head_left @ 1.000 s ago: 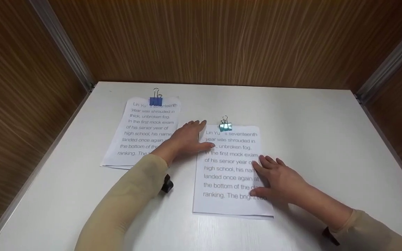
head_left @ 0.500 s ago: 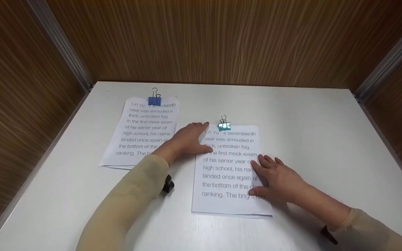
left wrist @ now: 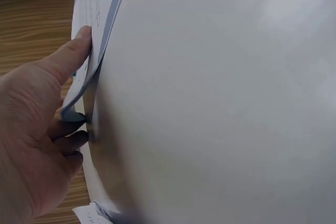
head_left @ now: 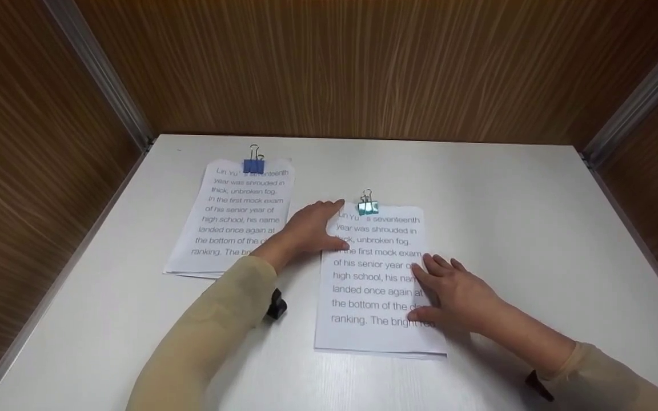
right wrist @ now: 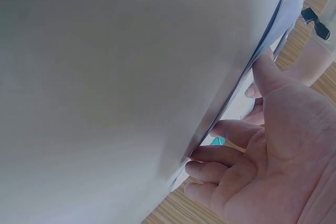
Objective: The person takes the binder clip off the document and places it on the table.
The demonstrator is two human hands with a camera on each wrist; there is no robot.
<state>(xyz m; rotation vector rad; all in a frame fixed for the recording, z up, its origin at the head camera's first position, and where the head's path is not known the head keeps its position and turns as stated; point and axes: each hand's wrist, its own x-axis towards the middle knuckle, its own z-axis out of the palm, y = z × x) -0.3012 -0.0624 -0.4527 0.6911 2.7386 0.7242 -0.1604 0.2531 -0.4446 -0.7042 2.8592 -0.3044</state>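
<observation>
The nearer stack of printed sheets (head_left: 374, 285) lies flat on the white table, with a shiny green binder clip (head_left: 368, 206) at its top edge. My left hand (head_left: 309, 228) is at its upper left side, fingers and thumb spread. Its thumb (left wrist: 73, 53) lies on the paper, and the upper left corner curls up beside the index finger. Along the right edge rests my right hand (head_left: 457, 297), its thumb and index finger over the sheet. In the right wrist view its fingertips (right wrist: 202, 153) touch the stack's side.
Farther left lies a second printed stack (head_left: 237, 211) with a blue binder clip (head_left: 254, 165), partly behind the left forearm. Wood-grain panels (head_left: 352, 68) stand behind and at both sides of the white table (head_left: 534, 228). A black strap piece (head_left: 276, 304) shows at the left wrist.
My left hand has shifted slightly right, its thumb a little lower on the sheet. The stack's upper left corner now lifts, tilting the first words. The right hand stays put.
</observation>
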